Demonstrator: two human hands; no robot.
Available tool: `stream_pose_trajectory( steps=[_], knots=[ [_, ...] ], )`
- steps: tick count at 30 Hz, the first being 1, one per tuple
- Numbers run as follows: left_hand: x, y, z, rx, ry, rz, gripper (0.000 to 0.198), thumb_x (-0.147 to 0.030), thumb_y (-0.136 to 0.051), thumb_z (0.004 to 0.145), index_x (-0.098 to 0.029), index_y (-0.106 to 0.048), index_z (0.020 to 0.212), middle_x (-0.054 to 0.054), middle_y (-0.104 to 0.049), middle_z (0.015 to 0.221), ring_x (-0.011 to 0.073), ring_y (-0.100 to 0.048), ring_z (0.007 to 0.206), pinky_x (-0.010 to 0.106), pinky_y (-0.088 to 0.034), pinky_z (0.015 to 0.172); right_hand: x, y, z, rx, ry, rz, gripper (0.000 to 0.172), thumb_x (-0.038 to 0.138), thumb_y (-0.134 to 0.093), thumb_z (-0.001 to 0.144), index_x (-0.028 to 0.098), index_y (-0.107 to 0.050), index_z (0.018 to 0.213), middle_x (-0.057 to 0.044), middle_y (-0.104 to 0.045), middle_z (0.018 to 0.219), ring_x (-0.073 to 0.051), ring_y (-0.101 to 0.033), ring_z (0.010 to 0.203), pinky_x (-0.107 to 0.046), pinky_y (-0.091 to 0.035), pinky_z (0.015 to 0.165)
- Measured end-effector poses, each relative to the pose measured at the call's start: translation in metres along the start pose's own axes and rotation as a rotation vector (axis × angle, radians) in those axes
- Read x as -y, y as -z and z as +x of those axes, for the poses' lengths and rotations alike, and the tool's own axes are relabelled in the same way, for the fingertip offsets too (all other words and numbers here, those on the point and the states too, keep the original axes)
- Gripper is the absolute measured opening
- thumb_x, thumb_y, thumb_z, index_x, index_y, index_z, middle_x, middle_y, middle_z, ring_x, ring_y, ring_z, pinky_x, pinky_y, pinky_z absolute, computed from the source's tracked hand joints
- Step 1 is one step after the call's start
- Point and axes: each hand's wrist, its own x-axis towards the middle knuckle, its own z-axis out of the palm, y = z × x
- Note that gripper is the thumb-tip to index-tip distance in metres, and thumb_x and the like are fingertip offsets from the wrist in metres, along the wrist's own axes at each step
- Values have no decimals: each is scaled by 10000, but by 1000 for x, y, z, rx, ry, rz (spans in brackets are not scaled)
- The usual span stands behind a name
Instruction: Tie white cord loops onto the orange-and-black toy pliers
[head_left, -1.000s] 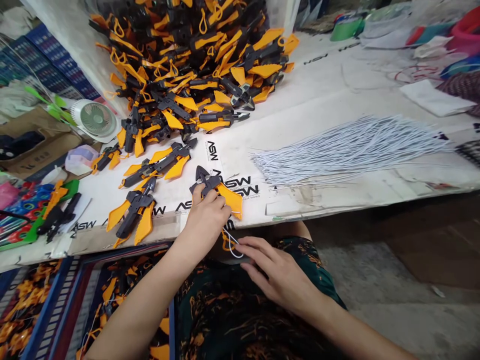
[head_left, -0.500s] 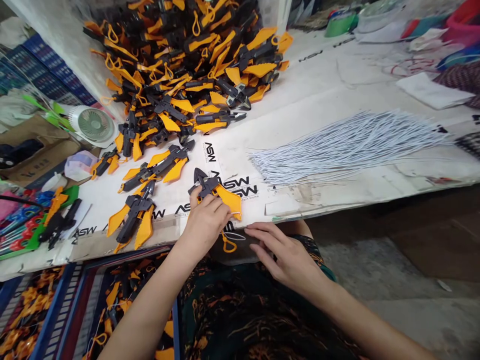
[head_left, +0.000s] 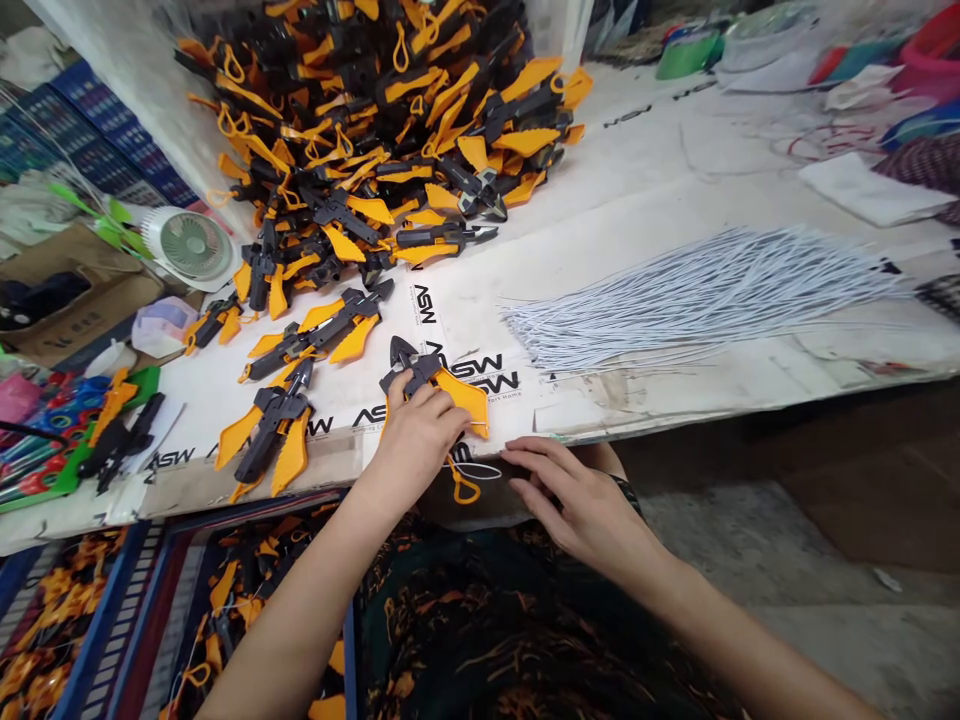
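Observation:
A black and orange winged toy (head_left: 466, 400) lies at the table's front edge, its dark pointed tip facing away from me. My left hand (head_left: 420, 425) is closed over its body and covers much of it. From the near end hang an orange loop (head_left: 466, 490) and a thin white string loop (head_left: 487, 466), both over the edge. Just right of the string is my right hand (head_left: 559, 490), its fingers bent and apart, with nothing visible between them. Whether a fingertip touches the string is unclear.
Similar toys are heaped in a large pile (head_left: 375, 130) at the back; several lie nearer on the left. A bundle of white strings (head_left: 697, 295) spreads to the right. A small fan (head_left: 191, 245) stands at left. Blue crates (head_left: 112, 620) of orange and black parts sit below the table.
My right hand has drawn slightly to the right, away from the toy. My left hand stays on the toy. The whole view has shifted a little.

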Motion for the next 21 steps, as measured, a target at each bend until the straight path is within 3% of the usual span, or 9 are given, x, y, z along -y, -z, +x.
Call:
stream_pose_trajectory(
  steps=[9,14,18,21],
  knots=[
    [-3,-2,2,5,31,-39,191,-248,-525,978,-217,-677,867,8,-682,830,193,-577,881,481,-220,1108,-3,-2,2,-18,-19,-8,258,237,-463,1009,223,-577,1239,-102,-620,1239,-218,-672,1023,-342,-582,806],
    [-6,-5,4,20,155,-141,126,-199,-598,919,-213,-666,814,-15,-676,794,184,-591,857,459,-257,1060,-1,3,23,-150,-157,-32,229,225,-473,980,209,-628,1147,-64,-663,1114,-186,-693,822,-286,-553,685],
    [-6,-2,6,60,171,-201,123,-152,-628,877,-215,-662,777,-35,-684,778,171,-602,849,468,-216,1089,0,4,36,-137,-200,-102,223,222,-477,952,199,-647,1095,-49,-676,1072,-159,-654,647,-282,-496,573],
    [-8,-1,9,73,236,-260,127,-183,-642,883,-213,-650,760,-37,-697,784,172,-609,846,454,-253,1066,0,2,35,-137,-203,-133,231,234,-468,953,201,-661,1075,-46,-677,1087,-143,-637,604,-273,-468,541]
  ],
)
